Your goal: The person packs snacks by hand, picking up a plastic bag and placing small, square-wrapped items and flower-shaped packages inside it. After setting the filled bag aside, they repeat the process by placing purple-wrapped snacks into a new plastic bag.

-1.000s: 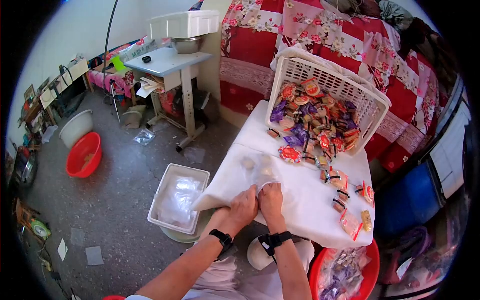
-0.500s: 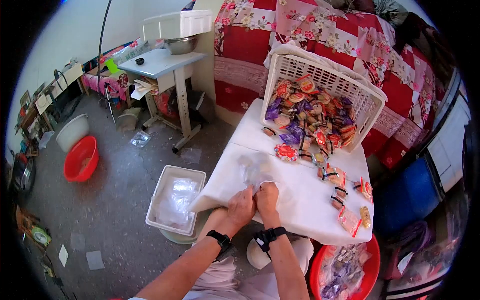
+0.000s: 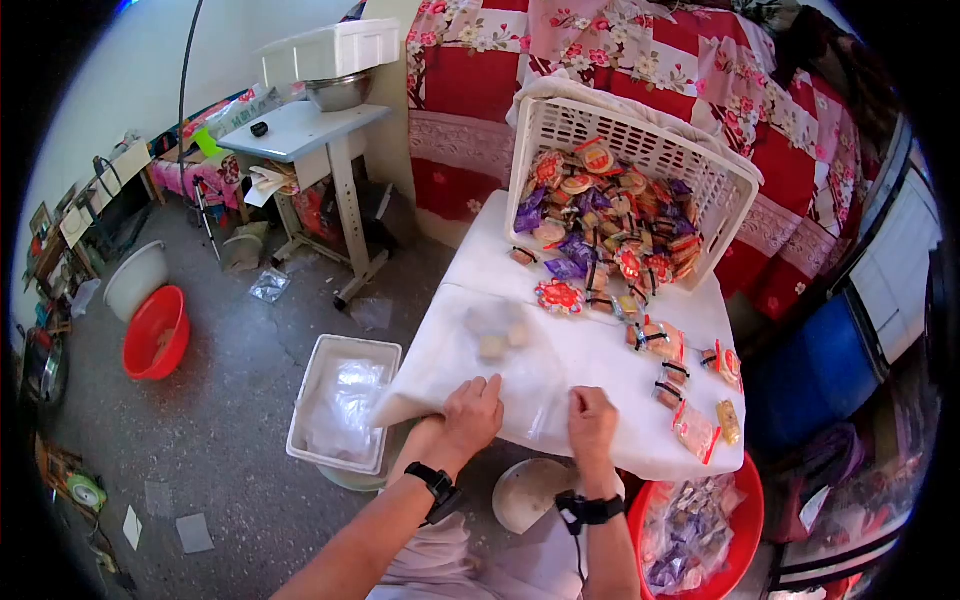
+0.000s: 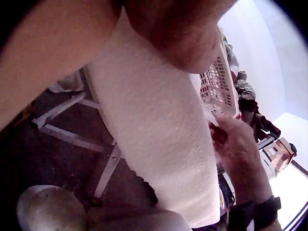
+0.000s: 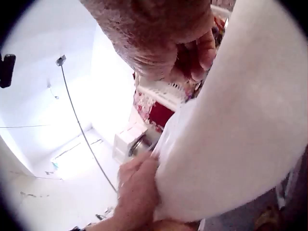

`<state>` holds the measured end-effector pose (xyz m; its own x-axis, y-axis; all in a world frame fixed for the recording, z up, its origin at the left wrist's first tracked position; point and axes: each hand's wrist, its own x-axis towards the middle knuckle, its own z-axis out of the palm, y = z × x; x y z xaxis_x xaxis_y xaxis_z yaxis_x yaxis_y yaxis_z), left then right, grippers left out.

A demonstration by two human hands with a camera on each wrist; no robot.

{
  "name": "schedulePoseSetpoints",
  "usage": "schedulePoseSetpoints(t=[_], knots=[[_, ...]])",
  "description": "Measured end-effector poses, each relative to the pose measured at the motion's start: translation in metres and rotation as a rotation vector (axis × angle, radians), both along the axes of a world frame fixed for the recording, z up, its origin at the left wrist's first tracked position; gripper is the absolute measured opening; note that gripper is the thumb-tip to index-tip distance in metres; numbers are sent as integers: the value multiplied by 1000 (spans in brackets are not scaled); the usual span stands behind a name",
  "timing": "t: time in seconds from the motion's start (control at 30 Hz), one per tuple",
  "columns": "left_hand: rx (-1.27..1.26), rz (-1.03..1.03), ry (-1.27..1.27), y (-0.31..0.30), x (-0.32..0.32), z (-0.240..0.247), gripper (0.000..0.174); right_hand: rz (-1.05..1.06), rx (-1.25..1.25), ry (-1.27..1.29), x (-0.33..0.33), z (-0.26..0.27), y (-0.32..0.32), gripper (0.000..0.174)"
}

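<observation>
A clear plastic bag [image 3: 540, 385] lies on the white-covered table [image 3: 625, 425] in the head view, with several small pale pieces [image 3: 493, 345] inside its far end. My left hand [image 3: 473, 412] is at the near table edge and holds the bag's left near side with bent fingers. To the right, my right hand [image 3: 593, 424] has its fingers curled in at the bag's right near side. In the right wrist view, thumb and fingers of my right hand [image 5: 180, 53] come together above the cloth. Whatever lies between its fingertips is hidden.
A white basket [image 3: 735, 180] tipped toward me spills wrapped snacks [image 3: 620, 215] onto the table. Several more packets [image 3: 695, 432] lie along the right side. A white tub of clear bags [image 3: 338, 440] stands left; a red basin [image 3: 750, 530] of filled bags stands below right.
My hands, together at the bag's near end before, have moved apart, the right one to the right. The bag now lies flatter and wider on the table. The head view has shifted.
</observation>
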<state>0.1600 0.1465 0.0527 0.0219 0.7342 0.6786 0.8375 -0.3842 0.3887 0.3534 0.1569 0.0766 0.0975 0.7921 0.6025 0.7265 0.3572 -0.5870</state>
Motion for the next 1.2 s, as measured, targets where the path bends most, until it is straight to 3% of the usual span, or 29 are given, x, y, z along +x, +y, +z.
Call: schedulePoseSetpoints(t=[0.17,0.33,0.43,0.5,0.53,0.6,0.73,0.8,0.93,1.03,1.1,1.13,1.2], knots=[[-16,-7,19,2,0,-1,15,-145,-46,-33,64,-1,-3,6],[30,-67,-77,3,-3,-5,7,-2,-34,-16,31,11,10,9],[-1,-126,-91,-2,-7,2,9,193,187,-137,-21,22,38,20],[-23,-132,-112,-7,-7,7,11,372,74,-161,-51,28,55,23],[-52,-139,-140,-8,-7,8,13,375,81,-159,-62,21,65,23],[-21,-115,-144,-9,-5,8,15,350,-126,-475,-78,13,80,29],[54,-142,-129,-6,-6,9,21,434,-237,-484,-75,8,78,30],[-3,-158,-108,-6,-7,6,24,426,-53,-431,-72,-2,71,29],[-71,-204,-75,-8,-10,6,23,396,26,-494,-61,-2,67,28],[32,-239,-113,-8,-13,7,11,495,-107,-347,-46,0,67,27],[6,-240,-224,-10,-14,6,11,85,46,-12,-33,0,49,30],[-24,-238,-329,-14,-14,8,11,75,41,-14,-27,12,31,30],[-96,-232,-442,-28,-11,17,12,-35,-311,236,-13,34,-7,39]])
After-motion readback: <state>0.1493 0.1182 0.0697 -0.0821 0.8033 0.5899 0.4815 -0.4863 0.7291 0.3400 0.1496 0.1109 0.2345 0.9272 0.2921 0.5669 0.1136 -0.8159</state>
